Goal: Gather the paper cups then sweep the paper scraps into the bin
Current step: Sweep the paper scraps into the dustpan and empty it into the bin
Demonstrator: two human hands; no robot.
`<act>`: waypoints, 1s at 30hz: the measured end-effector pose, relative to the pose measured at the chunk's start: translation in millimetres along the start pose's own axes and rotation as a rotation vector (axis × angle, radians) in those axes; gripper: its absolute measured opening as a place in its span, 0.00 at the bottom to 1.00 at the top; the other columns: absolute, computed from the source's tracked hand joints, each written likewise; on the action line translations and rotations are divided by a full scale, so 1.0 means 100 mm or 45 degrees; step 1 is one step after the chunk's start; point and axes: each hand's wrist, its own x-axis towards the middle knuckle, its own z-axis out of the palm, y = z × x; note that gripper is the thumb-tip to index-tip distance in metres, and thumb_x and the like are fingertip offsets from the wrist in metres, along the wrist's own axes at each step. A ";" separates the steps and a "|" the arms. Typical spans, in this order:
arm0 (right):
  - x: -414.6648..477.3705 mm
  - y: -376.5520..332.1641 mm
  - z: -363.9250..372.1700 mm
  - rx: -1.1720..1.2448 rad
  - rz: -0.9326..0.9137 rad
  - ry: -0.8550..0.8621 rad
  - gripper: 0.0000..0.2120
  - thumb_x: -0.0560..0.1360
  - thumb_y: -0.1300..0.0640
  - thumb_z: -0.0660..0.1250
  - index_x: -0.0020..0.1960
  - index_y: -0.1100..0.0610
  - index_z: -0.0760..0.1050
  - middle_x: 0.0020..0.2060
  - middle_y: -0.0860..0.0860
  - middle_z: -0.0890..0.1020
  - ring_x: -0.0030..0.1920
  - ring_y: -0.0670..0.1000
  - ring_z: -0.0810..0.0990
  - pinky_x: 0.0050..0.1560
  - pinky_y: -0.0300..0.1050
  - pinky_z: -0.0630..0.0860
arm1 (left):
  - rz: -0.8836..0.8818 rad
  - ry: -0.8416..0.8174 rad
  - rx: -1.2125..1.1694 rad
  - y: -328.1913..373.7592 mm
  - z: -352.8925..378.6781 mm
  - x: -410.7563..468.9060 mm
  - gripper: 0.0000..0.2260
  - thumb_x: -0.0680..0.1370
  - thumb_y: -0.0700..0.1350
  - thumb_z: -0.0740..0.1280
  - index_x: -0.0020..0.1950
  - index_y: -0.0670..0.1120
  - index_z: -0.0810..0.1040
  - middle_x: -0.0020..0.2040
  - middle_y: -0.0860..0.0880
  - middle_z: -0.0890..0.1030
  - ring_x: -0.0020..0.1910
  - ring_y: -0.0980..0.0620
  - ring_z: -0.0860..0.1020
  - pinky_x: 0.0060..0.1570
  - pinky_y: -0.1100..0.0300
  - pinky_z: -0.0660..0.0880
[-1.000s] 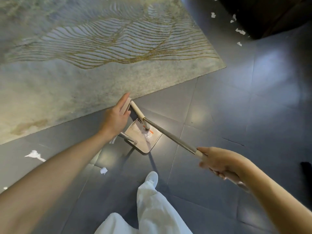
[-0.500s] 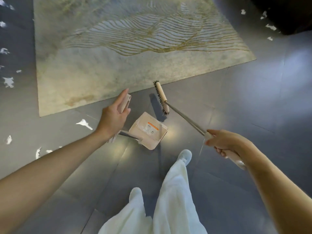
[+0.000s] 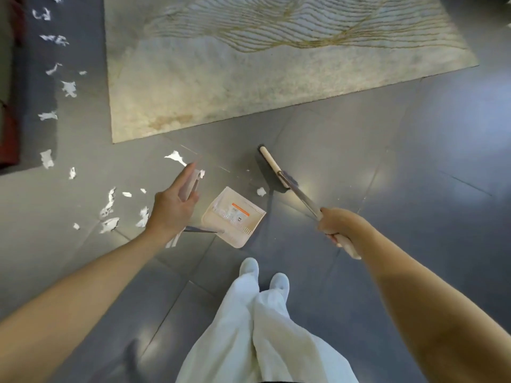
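Sweeping stage, far from done. Paper scraps (image 3: pixel 109 205) lie scattered and unswept on the floor (image 3: pixel 387 189) at left. The left hand (image 3: pixel 172 205) clasps the dustpan (image 3: pixel 235 217) by its handle. A stray scrap (image 3: pixel 261 191) lies beside the broom (image 3: pixel 272 170), whose handle the right hand (image 3: pixel 338 226) grips in a fist. No cups or bin are in view.

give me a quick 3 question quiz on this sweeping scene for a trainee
1. What does the left hand hold?
A) a paper cup
B) the handle of the dustpan
C) nothing

2. True or false: the right hand grips the handle of the broom.

3. Fill in: most of the paper scraps lie on the dark floor to the ___ of the rug.

Key: 1 B; 2 true; 3 left
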 end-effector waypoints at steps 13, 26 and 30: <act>-0.51 0.06 0.47 -0.166 -0.150 -0.315 0.18 0.70 0.67 0.60 0.57 0.55 0.73 0.30 0.54 0.73 0.30 0.53 0.70 0.31 0.42 0.70 | -0.009 0.081 0.169 -0.03 0.17 0.06 0.27 0.80 0.44 0.63 0.74 0.65 0.61 0.69 0.58 0.72 0.68 0.46 0.71 0.60 0.63 0.64; -0.47 -1.03 -0.06 -0.455 -0.374 -0.111 0.17 0.74 0.64 0.59 0.62 0.56 0.68 0.28 0.55 0.75 0.23 0.52 0.72 0.28 0.41 0.72 | -0.157 0.494 -0.020 -0.50 -0.55 -0.39 0.30 0.78 0.40 0.66 0.71 0.68 0.61 0.53 0.86 0.64 0.53 0.82 0.66 0.50 0.86 0.59; -0.31 -1.71 0.08 -0.629 -0.392 -0.041 0.17 0.73 0.69 0.62 0.62 0.63 0.71 0.40 0.59 0.79 0.36 0.57 0.77 0.40 0.48 0.78 | -0.198 0.602 -0.143 -0.72 -0.76 -0.37 0.29 0.78 0.38 0.65 0.72 0.64 0.64 0.57 0.83 0.65 0.58 0.78 0.68 0.53 0.84 0.61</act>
